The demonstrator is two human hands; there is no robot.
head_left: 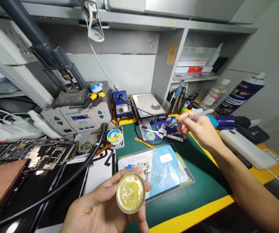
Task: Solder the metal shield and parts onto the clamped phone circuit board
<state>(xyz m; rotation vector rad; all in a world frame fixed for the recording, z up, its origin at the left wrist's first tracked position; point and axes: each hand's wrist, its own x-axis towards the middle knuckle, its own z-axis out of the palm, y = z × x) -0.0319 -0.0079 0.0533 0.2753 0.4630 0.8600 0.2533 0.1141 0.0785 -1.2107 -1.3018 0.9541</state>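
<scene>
Left fingers (107, 182) clamped around a paste tin (131, 193), right fingers (183, 125) pinching tweezers (192, 116), green mat (202, 168) reaching a yellow edge (190, 217)

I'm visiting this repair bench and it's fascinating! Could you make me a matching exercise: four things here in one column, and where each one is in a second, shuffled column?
Things:
1. round tin of yellow paste
2. slim metal tool
3. small spool
4. dark blue spray can

Places:
A. pinched in the right hand
B. on a metal tray
C. beside a clear bottle
D. held up in the left hand

Pairs: 1-D, 2-A, 3-B, 4-C
</scene>
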